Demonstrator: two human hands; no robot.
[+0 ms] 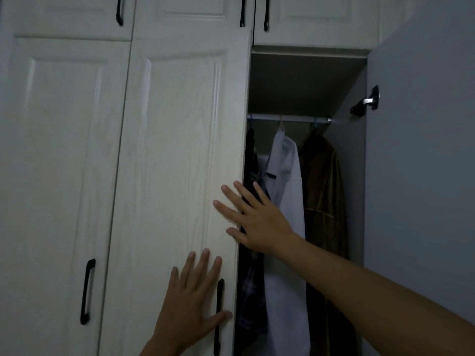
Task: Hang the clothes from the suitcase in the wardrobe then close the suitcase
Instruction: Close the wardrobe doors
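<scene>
dark garment [250,291]: half behind door [180,150] | white shirt [288,278]: hem cut off at bottom

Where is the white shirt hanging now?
Head view, right of centre: the white shirt hangs on the rail between a dark garment and a brown jacket.

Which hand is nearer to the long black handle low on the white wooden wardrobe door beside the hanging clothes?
Left. The left hand lies flat on the door directly beside the black handle, its thumb across it. The right hand is higher, at the door's edge.
</scene>
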